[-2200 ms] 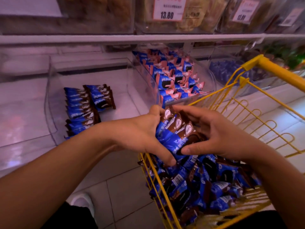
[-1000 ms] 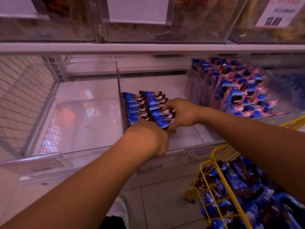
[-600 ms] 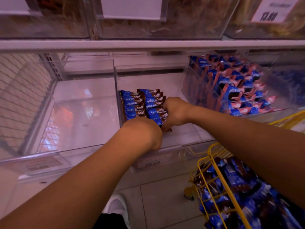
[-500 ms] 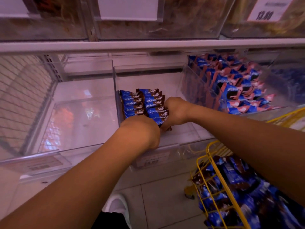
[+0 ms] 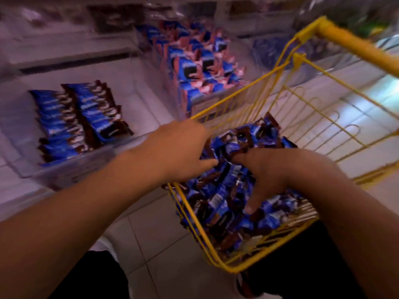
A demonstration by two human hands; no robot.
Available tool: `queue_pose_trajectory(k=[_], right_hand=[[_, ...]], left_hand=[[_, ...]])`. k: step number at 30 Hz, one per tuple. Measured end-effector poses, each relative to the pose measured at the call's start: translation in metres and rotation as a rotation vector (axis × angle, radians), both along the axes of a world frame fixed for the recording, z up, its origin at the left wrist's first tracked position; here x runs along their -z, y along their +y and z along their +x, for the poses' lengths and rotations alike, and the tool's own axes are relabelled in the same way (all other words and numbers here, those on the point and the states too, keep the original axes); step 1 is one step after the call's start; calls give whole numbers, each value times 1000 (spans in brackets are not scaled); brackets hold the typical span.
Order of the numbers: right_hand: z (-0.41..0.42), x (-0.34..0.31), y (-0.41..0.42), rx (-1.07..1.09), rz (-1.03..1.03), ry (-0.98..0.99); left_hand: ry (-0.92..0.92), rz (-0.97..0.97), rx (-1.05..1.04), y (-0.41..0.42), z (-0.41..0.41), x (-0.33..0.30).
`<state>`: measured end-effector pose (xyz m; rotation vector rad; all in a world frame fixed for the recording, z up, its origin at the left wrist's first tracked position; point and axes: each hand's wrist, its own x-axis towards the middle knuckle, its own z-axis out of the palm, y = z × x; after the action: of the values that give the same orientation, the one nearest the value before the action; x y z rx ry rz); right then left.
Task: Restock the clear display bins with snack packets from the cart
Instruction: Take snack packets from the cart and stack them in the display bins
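The frame is motion-blurred. A yellow wire cart [image 5: 357, 46] at the right holds a loose pile of blue and brown snack packets [image 5: 222, 205]. My left hand [image 5: 180, 151] reaches over the cart's left rim, thumb stretched toward the pile, fingers mostly hidden behind the hand; no packet shows in it. My right hand [image 5: 266, 172] is spread over the pile, its fingertips touching packets. To the left, the clear display bin [image 5: 71, 170] holds two neat rows of the same packets [image 5: 79, 119].
A neighbouring clear bin [image 5: 183, 104] behind the cart is full of blue and pink packets [image 5: 199, 67]. More bins sit blurred on the shelf above. Tiled floor [image 5: 155, 234] lies below between shelf and cart, with a white shoe [image 5: 108, 244].
Both hands have left the bin's packet rows and swung right and down to the cart's pile. The view has turned from the shelf toward the cart.
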<state>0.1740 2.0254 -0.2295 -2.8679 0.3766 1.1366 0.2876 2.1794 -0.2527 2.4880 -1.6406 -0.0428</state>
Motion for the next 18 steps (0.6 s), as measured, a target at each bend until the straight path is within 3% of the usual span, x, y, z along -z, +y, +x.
queue_pose_trajectory(k=[3,5,7,11,18], right_hand=[[13,13,-4,-31,-2,-48],[19,18,-6,-67,-44,65],[18,22,-8,-96,-53,149],[17,26,-7,-141,-54,107],[18,43,-7,-155,-36,190]], left_hand=[[-37,314,-1,-19,2,16],[-103,433,-28,-29,6,20],[-133,482,-49,-37,5,23],[-220,582,-121,-45,-3,27],[-343,593,-9,-54,-7,28]])
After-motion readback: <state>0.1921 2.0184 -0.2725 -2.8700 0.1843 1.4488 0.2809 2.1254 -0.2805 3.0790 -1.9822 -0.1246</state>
